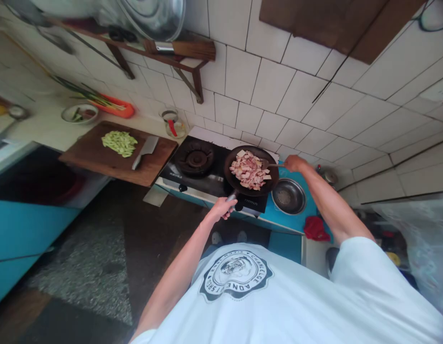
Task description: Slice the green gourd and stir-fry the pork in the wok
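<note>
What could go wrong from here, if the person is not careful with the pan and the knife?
Sliced meat might spill if the cooking utensil in the right hand pushes hard, since pieces lie near the edge of the frying pan. The pan could shift if the left hand loosens on its handle. The cleaver could fall if the cutting board is bumped: its front seems to jut past the counter.

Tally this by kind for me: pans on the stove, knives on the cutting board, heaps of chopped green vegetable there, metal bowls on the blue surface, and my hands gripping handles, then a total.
Pan: 1
Knife: 1
Heap of chopped green vegetable: 1
Metal bowl: 1
Gripping hands: 2, left hand and right hand
Total: 6
</note>
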`<state>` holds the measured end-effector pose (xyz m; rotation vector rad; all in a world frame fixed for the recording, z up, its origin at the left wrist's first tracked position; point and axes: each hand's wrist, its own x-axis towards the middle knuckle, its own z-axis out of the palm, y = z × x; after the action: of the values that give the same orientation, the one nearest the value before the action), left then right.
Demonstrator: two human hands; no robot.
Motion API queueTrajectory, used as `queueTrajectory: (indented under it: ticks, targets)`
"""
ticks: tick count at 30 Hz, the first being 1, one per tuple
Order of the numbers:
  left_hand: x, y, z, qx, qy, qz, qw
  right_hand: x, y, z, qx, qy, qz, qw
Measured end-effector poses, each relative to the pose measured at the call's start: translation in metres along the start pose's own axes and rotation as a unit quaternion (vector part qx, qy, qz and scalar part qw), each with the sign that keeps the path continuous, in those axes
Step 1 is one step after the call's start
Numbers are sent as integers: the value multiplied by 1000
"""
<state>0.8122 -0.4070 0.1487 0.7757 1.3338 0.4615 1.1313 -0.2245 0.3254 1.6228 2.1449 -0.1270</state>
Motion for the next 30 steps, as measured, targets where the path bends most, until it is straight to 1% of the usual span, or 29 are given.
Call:
queueTrajectory:
  ticks: [2, 3, 4, 6, 9, 11, 12, 13, 15, 17, 18, 19, 21, 23, 24, 25, 27, 28, 30]
  targets:
    - [1, 0, 0, -3, -1, 3, 1000, 7, -14, 14, 13, -32, 4, 999]
    - [1, 0, 0, -4, -1, 3, 1000, 6, -19, 21, 17, -41, 1, 999]
    - [1, 0, 0, -4, -1, 2, 1000, 1, -23, 26, 17, -41, 0, 999]
    - [0, 1, 0, -2, 2, -3, 1000, -14, -22, 33, -8, -15, -1, 1000]
    - [-1, 2, 1, 0, 4, -7, 1000, -40, -6, 28, -64, 35, -21, 997]
    - [-1, 3, 1, -2, 5, -8, 1000, -46, 11, 15, -84, 52, -39, 994]
    - [-2, 3, 1, -4, 6, -9, 1000, -44, 20, 7, -90, 60, -42, 993]
    - [-2, 3, 1, -6, 7, -9, 1000, -37, 29, -2, -96, 70, -40, 992]
    - [-3, 4, 2, -11, 11, -10, 1000, -10, 43, -20, -101, 87, -37, 990]
    - [-4, 5, 3, -15, 16, -11, 1000, 28, 49, -36, -93, 90, -48, 990]
    - [-5, 6, 3, -16, 20, -14, 1000, 49, 48, -43, -82, 84, -57, 991]
    - [-6, 6, 4, -17, 24, -17, 999, 70, 43, -50, -68, 79, -61, 993]
    - [-8, 8, 5, -19, 32, -22, 999, 104, 24, -61, -44, 61, -68, 995]
    - [-10, 9, 5, -22, 39, -25, 999, 124, -3, -69, -39, 39, -91, 994]
    - [-11, 9, 6, -22, 41, -23, 999, 128, -18, -72, -45, 28, -108, 993]
    - [-11, 9, 6, -21, 41, -21, 999, 127, -31, -74, -54, 18, -126, 990]
    - [-11, 8, 5, -17, 42, -20, 999, 115, -52, -75, -76, 7, -155, 985]
    - [-11, 8, 5, -15, 41, -20, 999, 104, -58, -74, -84, 5, -165, 983]
    - [-10, 7, 4, -13, 36, -22, 999, 74, -58, -69, -85, 5, -179, 980]
